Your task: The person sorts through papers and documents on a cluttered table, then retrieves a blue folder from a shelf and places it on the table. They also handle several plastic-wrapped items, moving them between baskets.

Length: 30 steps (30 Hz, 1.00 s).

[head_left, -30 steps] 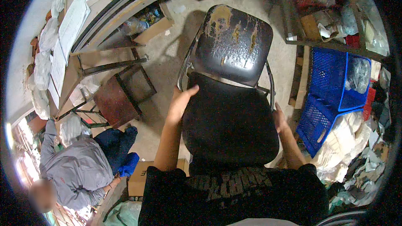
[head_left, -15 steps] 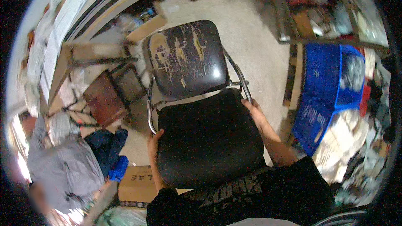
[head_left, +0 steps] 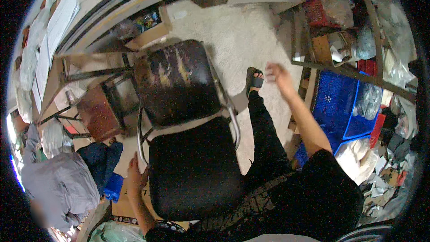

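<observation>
A chair with a worn black seat and back (head_left: 192,170) stands before my body. The far pad (head_left: 179,80) is cracked, with its tan lining showing through. Chrome tubes (head_left: 228,114) run along both sides of it. My left hand (head_left: 136,171) is beside the left tube, with a finger stretched up along it; whether it touches the chair is unclear. Off the chair to the right, my right hand (head_left: 280,79) is raised above the floor, slightly blurred, fingers apart and holding nothing. Below it shows my sandalled foot (head_left: 254,82).
Blue plastic crates (head_left: 329,96) stand on the right beside a metal shelf (head_left: 345,67) with boxes and bags. At left are a reddish-brown stool (head_left: 96,112) and a person in a grey shirt (head_left: 62,188). A cardboard box (head_left: 130,204) lies below my left arm.
My right hand has let go of the chair's right tube and moved up and away. The chair appears farther left and lower in view. My leg and foot now show.
</observation>
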Each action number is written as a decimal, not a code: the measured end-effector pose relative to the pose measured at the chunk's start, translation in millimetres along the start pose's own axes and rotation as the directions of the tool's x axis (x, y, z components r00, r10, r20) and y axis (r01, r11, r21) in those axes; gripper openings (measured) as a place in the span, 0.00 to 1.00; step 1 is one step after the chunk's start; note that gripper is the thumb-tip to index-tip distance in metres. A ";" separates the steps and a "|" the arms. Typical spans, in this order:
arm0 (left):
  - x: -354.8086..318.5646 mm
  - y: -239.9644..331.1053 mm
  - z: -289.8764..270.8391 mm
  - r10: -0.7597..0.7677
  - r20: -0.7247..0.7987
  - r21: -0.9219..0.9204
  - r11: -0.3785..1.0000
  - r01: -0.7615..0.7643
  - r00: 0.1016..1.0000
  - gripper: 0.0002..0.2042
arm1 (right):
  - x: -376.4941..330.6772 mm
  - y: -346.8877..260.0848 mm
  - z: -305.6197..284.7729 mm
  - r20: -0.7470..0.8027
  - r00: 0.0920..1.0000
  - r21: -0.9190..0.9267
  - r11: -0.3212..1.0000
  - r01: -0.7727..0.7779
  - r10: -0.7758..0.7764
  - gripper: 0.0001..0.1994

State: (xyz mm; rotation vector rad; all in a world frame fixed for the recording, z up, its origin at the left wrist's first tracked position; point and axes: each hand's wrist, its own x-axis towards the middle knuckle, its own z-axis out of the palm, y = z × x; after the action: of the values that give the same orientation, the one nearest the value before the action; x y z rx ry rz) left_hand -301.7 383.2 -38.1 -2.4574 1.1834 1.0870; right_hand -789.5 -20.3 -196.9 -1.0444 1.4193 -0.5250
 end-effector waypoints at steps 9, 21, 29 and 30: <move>48.7 331.0 14.1 0.109 0.402 -0.372 0.927 0.053 0.909 0.55 | 357.8 -124.7 -58.3 -0.158 0.960 0.696 0.716 -0.058 0.232 0.15; 141.9 387.8 197.7 -0.323 0.149 0.004 0.945 0.326 0.935 0.51 | 375.2 -78.6 -58.4 -0.374 0.926 0.498 0.854 0.152 0.054 0.09; 148.6 401.8 186.1 -0.344 0.182 0.049 0.939 0.341 0.921 0.47 | 309.2 -42.8 -71.9 -0.356 0.914 0.542 0.840 0.032 0.195 0.08; 148.1 401.5 185.9 -0.340 0.176 0.020 0.940 0.342 0.924 0.47 | 300.4 -37.0 -75.1 -0.351 0.908 0.545 0.839 -0.002 0.230 0.08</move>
State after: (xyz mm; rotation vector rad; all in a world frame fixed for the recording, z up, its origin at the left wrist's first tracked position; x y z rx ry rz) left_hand -638.4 118.2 -222.6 -2.3935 0.6657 1.1750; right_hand -807.4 -307.9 -316.1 -0.3977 1.5525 -1.0241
